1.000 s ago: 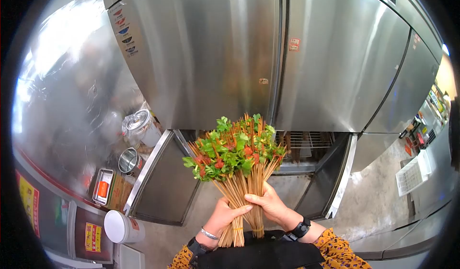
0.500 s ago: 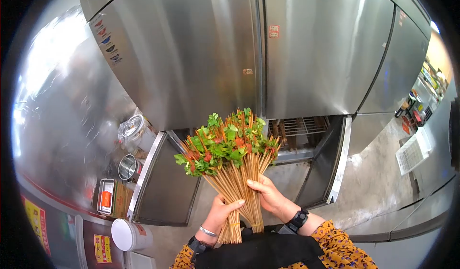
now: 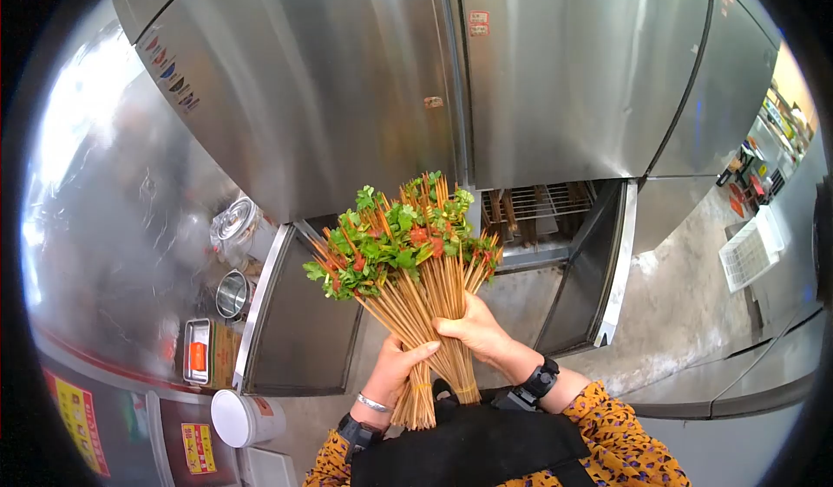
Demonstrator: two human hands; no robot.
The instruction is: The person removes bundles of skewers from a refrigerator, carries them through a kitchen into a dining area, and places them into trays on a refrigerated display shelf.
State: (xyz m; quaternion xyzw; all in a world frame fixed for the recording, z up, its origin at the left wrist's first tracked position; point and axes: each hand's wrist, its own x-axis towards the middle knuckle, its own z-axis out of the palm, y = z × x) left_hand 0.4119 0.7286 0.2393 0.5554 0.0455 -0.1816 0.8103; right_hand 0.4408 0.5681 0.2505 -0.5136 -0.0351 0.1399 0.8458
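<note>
Both hands clasp one bunch of skewers (image 3: 425, 313) by its bare stick ends: left hand (image 3: 395, 370) low, right hand (image 3: 473, 331) just above, so the leafy, loaded tips fan upward, before the open fridge (image 3: 555, 253) compartment.

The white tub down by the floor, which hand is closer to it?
Left. The left hand grips skewers just right of the white tub; the right hand is farther right.
</note>
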